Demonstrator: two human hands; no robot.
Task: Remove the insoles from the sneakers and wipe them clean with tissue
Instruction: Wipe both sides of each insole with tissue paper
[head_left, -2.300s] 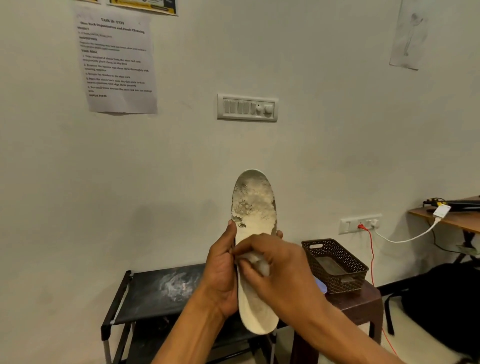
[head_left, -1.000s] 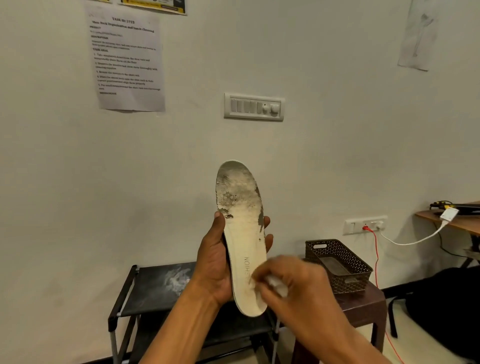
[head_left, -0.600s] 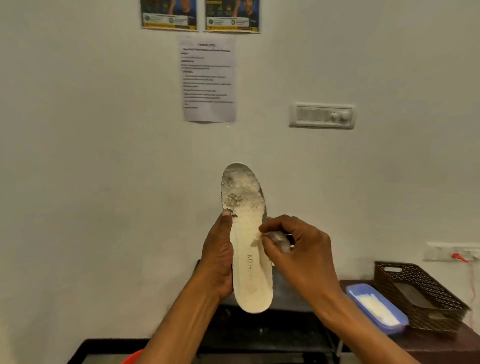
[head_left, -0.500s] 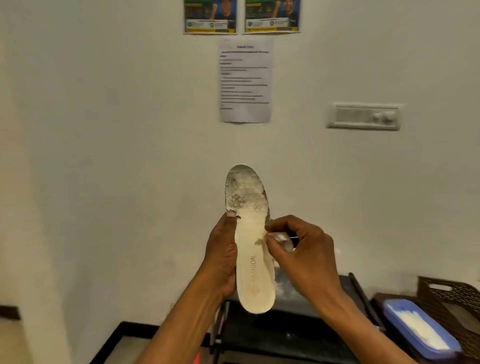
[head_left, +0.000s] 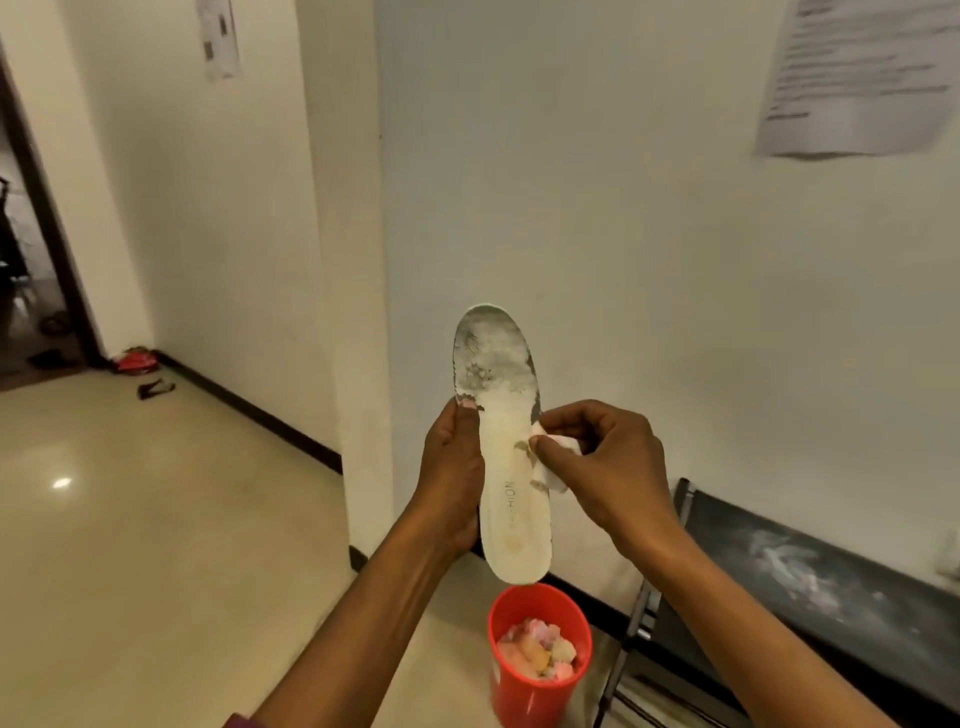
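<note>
A cream insole stands upright in front of me, its toe end grey and stained, its heel end down. My left hand grips its left edge with the thumb on the face. My right hand pinches a small wad of white tissue against the insole's right edge at mid-length. No sneakers are in view.
A red bin holding used tissue wads stands on the floor right below the insole. A black rack shelf with white smears is at the lower right. Pale tiled floor spreads left toward a dark doorway.
My view has swung far left and down: the basket and blue tray are gone and the red bin and doorway appear. The tissue hand moved from the heel up to mid-insole.
</note>
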